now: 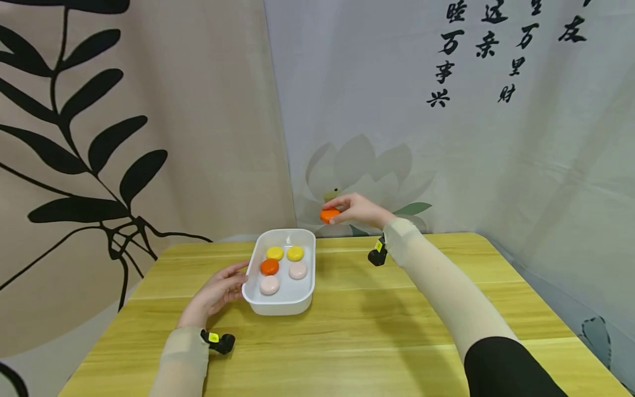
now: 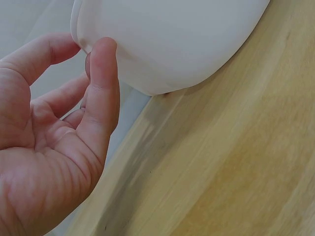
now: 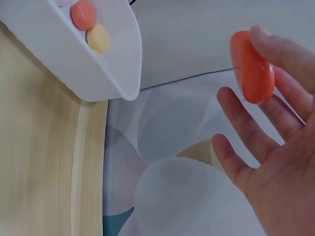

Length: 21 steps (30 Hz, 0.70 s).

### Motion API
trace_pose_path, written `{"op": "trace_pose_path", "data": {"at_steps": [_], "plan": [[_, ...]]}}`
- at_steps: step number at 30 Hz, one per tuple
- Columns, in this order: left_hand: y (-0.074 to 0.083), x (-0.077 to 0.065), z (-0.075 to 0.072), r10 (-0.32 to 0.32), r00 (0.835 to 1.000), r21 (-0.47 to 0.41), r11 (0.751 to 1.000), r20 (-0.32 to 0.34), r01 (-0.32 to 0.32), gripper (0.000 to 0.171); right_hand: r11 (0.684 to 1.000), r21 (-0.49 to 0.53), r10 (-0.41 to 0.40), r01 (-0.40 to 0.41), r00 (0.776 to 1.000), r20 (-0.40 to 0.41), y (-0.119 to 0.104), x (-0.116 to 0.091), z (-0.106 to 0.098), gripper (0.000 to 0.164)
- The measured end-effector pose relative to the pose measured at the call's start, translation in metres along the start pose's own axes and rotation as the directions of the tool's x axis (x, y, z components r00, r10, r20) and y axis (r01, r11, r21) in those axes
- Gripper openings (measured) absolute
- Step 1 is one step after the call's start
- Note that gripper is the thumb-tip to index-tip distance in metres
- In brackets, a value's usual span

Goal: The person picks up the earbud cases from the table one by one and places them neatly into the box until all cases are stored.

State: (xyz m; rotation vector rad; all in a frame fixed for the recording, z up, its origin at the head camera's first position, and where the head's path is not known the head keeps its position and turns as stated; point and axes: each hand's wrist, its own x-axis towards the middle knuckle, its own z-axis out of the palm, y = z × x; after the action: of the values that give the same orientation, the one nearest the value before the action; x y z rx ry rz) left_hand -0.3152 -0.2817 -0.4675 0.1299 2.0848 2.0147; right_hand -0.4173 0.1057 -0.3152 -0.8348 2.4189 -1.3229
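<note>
My right hand [image 1: 361, 210] is raised beyond the table's far edge, right of the white tray [image 1: 280, 310]. It pinches a glossy orange disc [image 1: 329, 215] between thumb and fingers; in the right wrist view this rounded disc [image 3: 252, 69] is seen edge-on, the lower fingers spread away from it. My left hand [image 1: 220, 290] is at the tray's left side, its loosely bent fingers touching the wall near the rim. The left wrist view shows fingertips against the white wall [image 2: 172, 44]. Inside the tray lie two yellow discs [image 1: 295, 253], one orange disc [image 1: 269, 267] and two pale pink discs [image 1: 297, 270].
The tray stands on a wood-grain table [image 1: 367, 331], near its far edge. Behind hangs a cloth backdrop [image 1: 218, 110] with printed leaves, a lotus and black characters. Each wrist wears a small black camera [image 1: 378, 252].
</note>
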Motion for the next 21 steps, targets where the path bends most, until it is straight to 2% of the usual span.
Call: {"op": "trace_pose_path", "data": {"at_steps": [21], "plan": [[0.002,-0.002,0.003,0.000,1.000,-0.011,1.000,0.000,0.000,0.061,0.997,0.053,-0.062,0.059,0.997,0.052,-0.010,0.007,0.018,0.050]]}}
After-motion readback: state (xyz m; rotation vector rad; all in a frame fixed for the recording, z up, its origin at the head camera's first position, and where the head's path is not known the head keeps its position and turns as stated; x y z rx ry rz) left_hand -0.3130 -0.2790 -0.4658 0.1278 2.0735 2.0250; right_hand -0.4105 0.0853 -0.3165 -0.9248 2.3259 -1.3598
